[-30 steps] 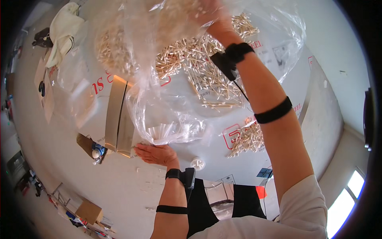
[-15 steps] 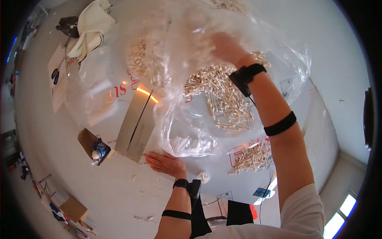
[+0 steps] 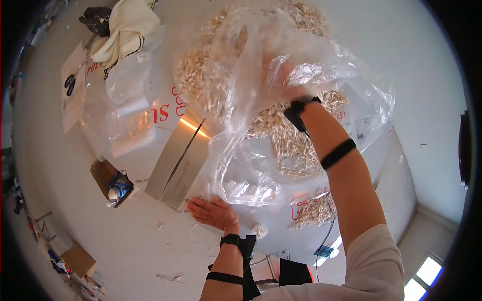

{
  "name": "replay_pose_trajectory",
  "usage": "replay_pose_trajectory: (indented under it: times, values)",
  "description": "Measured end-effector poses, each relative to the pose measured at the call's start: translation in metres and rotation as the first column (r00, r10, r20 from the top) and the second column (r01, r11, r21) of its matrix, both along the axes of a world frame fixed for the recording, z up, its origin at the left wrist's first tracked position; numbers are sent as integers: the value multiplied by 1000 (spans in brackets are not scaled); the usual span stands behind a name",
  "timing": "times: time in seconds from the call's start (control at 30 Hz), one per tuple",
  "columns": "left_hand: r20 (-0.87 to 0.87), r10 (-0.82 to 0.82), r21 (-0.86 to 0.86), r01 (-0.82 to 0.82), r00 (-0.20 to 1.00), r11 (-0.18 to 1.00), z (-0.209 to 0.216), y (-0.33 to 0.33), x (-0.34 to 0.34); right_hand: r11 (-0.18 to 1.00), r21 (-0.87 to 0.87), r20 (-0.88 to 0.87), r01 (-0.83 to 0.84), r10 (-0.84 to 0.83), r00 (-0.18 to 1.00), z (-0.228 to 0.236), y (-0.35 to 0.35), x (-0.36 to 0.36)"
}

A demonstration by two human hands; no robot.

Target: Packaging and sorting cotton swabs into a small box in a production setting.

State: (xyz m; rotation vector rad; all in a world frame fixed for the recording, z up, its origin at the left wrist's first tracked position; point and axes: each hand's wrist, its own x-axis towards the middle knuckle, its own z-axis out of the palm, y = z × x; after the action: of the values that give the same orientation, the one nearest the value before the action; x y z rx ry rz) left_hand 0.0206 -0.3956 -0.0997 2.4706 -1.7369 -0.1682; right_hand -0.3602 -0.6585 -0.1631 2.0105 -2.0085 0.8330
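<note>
A large clear plastic bag [image 3: 241,90] lies across the far middle of the table, its mouth toward me. Heaps of cotton swabs [image 3: 286,135] with wooden sticks show in and under it. My right hand [image 3: 283,80] reaches into the bag; plastic and motion blur hide its fingers. Near the bag's front edge, my left hand [image 3: 216,213] rests flat, fingers stretched out, holding nothing. Its fingertips come close to the near end of a shiny metal piece [image 3: 178,158] with a long dark slit.
Left of the metal piece stands an open cardboard box [image 3: 104,175] with a blue bottle [image 3: 118,190]. Beyond are clear bags [image 3: 128,125], scissors [image 3: 70,85] and a cream cloth [image 3: 125,30]. A small swab pile [image 3: 316,210] lies at right, and a round white container [image 3: 259,231] by my left wrist.
My right hand has moved nearer to me and slightly left, under the plastic. The bag's raised part has sunk and shifted. My left hand stays flat in nearly the same place.
</note>
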Motion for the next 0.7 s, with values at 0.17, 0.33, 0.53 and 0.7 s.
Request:
replay_pose_trajectory:
  times: [0.17,0.33,0.53,0.7]
  values:
    - [143,24,-10,-22,989,1000,-4,3,44,998,-62,798,-28,33,-602,70,-5,20]
    - [214,35,-29,-29,976,999,0,1,66,974,219,871,62,-166,-461,152,-62,61]
    - [64,-1,-5,2,998,1000,-6,0,19,956,255,89,146,-174,981,73,-38,-53]
    - [113,14,-10,-13,993,1000,-2,-1,37,731,452,-525,511,-245,815,84,-18,-14]
